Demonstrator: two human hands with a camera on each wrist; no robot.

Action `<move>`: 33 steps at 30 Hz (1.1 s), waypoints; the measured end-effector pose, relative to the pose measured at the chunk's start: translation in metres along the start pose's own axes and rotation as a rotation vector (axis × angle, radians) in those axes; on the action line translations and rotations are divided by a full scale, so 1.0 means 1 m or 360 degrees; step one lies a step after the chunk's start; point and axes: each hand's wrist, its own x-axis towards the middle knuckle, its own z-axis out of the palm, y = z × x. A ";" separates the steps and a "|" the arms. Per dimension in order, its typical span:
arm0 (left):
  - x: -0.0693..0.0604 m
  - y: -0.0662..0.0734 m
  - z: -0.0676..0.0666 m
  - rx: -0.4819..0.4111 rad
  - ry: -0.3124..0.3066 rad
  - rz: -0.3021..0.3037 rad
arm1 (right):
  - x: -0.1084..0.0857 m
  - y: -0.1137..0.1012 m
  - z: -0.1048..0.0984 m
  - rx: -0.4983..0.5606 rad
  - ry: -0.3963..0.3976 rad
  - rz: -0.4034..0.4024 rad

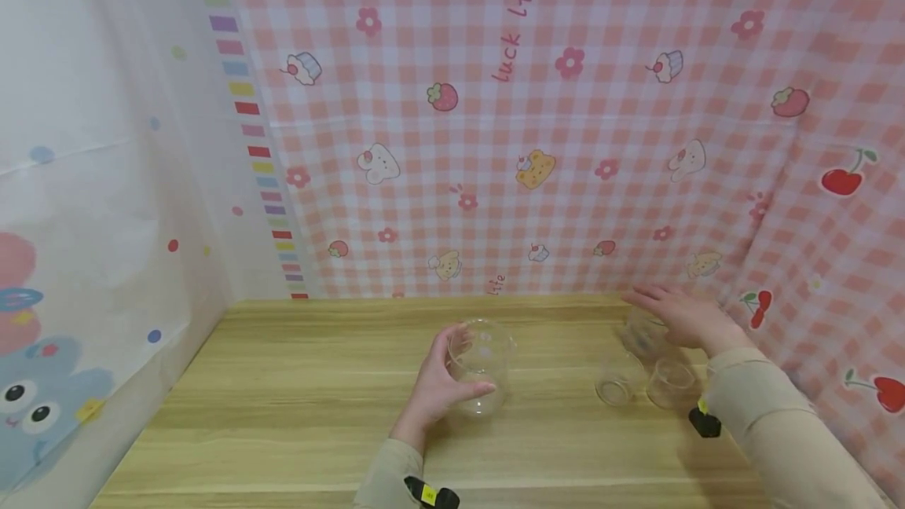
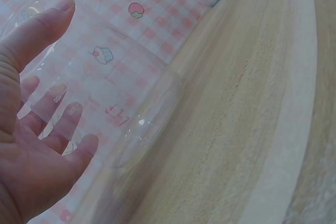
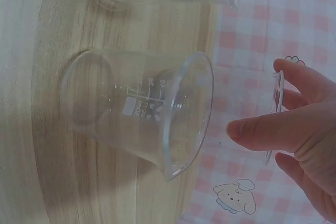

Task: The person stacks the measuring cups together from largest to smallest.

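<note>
On the wooden table (image 1: 297,391), a large clear glass beaker (image 1: 488,383) stands upright. My left hand (image 1: 441,383) curls round its left side. The thumb lies on the near side, and in the left wrist view the fingers (image 2: 71,116) show behind the glass. At the back right, my right hand (image 1: 682,316) is over the mouth of another clear beaker (image 1: 639,336). In the right wrist view its fingers are spread at the rim and the thumb lies across the near wall; whether it bears on the glass is unclear.
Two smaller clear beakers stand in front of my right hand: one with a visible base ring (image 1: 615,391) and one marked with white graduations (image 3: 142,103). A pink checked cloth (image 1: 495,140) hangs behind the table. Another cloth (image 1: 848,258) closes the right side.
</note>
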 end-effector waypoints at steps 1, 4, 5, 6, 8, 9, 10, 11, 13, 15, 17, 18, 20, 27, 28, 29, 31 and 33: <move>0.000 0.000 0.000 0.0001 0.0000 -0.0001 | 0.001 0.000 0.001 0.0007 -0.0001 0.0002; -0.001 0.001 -0.001 -0.0002 0.0001 -0.0007 | 0.002 0.000 0.001 0.0015 0.0012 -0.0012; -0.001 0.001 0.000 -0.0004 0.0002 -0.0009 | 0.002 0.000 0.001 0.0014 0.0019 -0.0018; -0.001 0.002 0.000 -0.0011 0.0002 -0.0011 | 0.002 0.000 0.001 0.0017 0.0023 -0.0017; -0.001 0.002 0.000 -0.0023 0.0005 -0.0009 | 0.002 0.001 0.001 0.0008 0.0032 -0.0023; -0.001 0.002 0.000 -0.0030 0.0007 -0.0007 | 0.002 0.002 0.001 -0.0001 0.0036 -0.0030; -0.001 0.002 0.000 -0.0036 0.0007 -0.0002 | 0.002 0.001 0.001 -0.0005 0.0038 -0.0032; -0.001 0.002 0.000 -0.0042 0.0007 0.0001 | 0.002 0.002 0.001 -0.0015 0.0040 -0.0035; 0.000 0.001 0.000 -0.0051 0.0004 0.0006 | 0.002 0.002 0.000 -0.0013 0.0039 -0.0035; -0.001 0.001 0.000 -0.0048 0.0001 0.0003 | 0.001 0.003 0.000 0.0010 0.0031 -0.0026; -0.001 0.000 0.000 -0.0034 -0.0001 -0.0004 | 0.001 0.005 0.000 0.0044 0.0020 -0.0009; -0.001 0.000 0.000 -0.0029 -0.0003 -0.0007 | 0.001 0.005 0.000 0.0064 0.0012 0.0000; -0.001 0.000 0.000 -0.0022 -0.0004 -0.0010 | 0.001 0.007 0.000 0.0094 0.0003 0.0006; -0.001 0.001 0.000 -0.0019 -0.0006 -0.0006 | 0.001 0.007 -0.002 0.0168 0.0025 0.0001; -0.001 0.002 0.000 -0.0019 -0.0004 -0.0006 | 0.001 0.007 -0.002 0.0173 0.0030 0.0000; -0.001 0.001 0.000 -0.0017 -0.0001 -0.0005 | 0.001 0.007 -0.003 0.0172 0.0032 0.0005; -0.001 0.001 0.000 -0.0012 0.0002 -0.0004 | 0.001 0.007 -0.003 0.0177 0.0028 0.0022; -0.001 0.000 0.000 -0.0003 0.0003 -0.0004 | 0.001 0.008 -0.004 0.0176 0.0021 0.0043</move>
